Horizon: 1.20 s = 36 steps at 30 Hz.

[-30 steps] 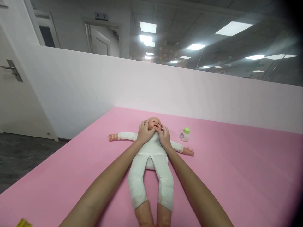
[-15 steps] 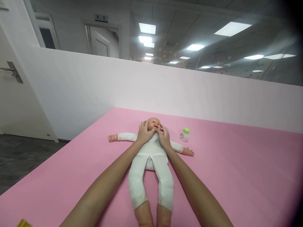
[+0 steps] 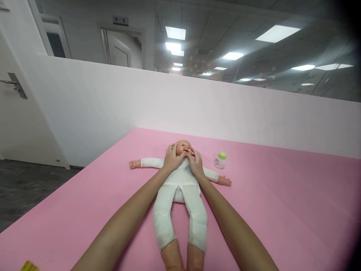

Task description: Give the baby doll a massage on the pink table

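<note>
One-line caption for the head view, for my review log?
Left hand and right hand cup the face of a baby doll lying on a pink mat, green-capped bottle beside it.

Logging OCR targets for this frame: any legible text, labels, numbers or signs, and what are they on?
No text can be read.
Label on the small bottle with the green cap, beside the doll: print too small to read.
Sign above the far door: blurred.
Yellow tag at the mat's near corner: markings illegible.

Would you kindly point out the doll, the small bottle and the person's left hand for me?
doll (image 3: 180,180): head view, on its white-clad chest.
small bottle (image 3: 220,161): head view, on its clear body below the green cap.
left hand (image 3: 172,160): head view, on the back of the hand.
</note>
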Each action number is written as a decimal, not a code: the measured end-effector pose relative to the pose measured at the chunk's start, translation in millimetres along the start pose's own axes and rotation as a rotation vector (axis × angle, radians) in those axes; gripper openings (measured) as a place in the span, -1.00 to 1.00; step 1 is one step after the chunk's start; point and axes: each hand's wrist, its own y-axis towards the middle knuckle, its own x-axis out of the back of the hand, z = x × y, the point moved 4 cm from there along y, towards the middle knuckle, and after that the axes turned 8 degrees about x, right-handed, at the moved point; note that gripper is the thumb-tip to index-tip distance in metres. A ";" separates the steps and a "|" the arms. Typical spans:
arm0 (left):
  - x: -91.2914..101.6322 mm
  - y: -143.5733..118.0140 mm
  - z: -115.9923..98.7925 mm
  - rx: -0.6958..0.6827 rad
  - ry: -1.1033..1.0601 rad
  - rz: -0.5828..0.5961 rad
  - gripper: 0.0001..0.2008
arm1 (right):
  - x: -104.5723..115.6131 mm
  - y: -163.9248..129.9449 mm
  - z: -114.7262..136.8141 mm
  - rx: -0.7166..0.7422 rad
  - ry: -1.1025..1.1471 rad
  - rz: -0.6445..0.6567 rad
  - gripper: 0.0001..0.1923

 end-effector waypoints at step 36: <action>-1.3 0.1 0.8 0.012 -0.011 0.010 -0.38 | 0.7 -0.1 -0.8 -0.016 0.005 0.009 -0.43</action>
